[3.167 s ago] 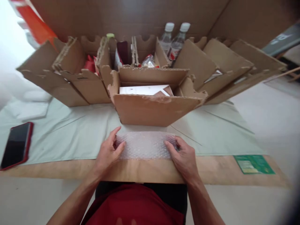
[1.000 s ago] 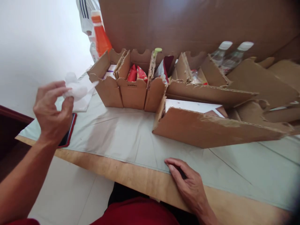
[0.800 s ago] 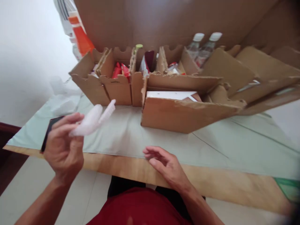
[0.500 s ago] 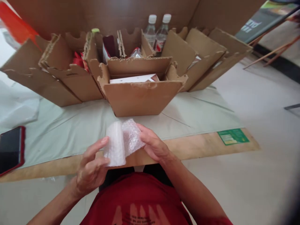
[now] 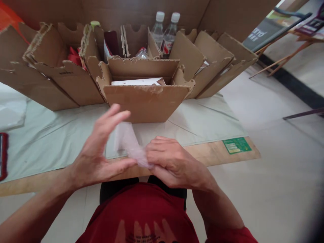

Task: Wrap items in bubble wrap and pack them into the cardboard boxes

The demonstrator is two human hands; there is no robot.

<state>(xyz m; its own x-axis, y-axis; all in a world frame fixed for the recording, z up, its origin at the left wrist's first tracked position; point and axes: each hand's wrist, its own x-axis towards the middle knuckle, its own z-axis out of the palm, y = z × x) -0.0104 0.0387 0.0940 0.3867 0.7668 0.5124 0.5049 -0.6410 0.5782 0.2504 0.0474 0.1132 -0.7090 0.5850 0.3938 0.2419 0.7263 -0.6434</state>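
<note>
A piece of clear bubble wrap (image 5: 130, 141) hangs above the front edge of the table, blurred by motion. My right hand (image 5: 174, 162) is closed round its right end. On the other side my left hand (image 5: 101, 152) is spread, thumb and fingers wide apart, with the thumb tip by the wrap's lower edge; whether it touches I cannot tell. Just beyond my hands stands a cardboard box (image 5: 141, 103) with a flat white carton (image 5: 138, 82) inside it.
More cardboard bins (image 5: 68, 81) line the back, one with red packets (image 5: 74, 56). Two clear bottles (image 5: 167, 40) stand behind the front box. A phone (image 5: 3, 155) lies at the left edge, a green card (image 5: 236, 145) at the right on the wooden table edge (image 5: 202, 155).
My left hand has opened wide and no longer grips the wrap. The right hand has closed into a fist on it, bunching its end. The view has shifted a little to the right.
</note>
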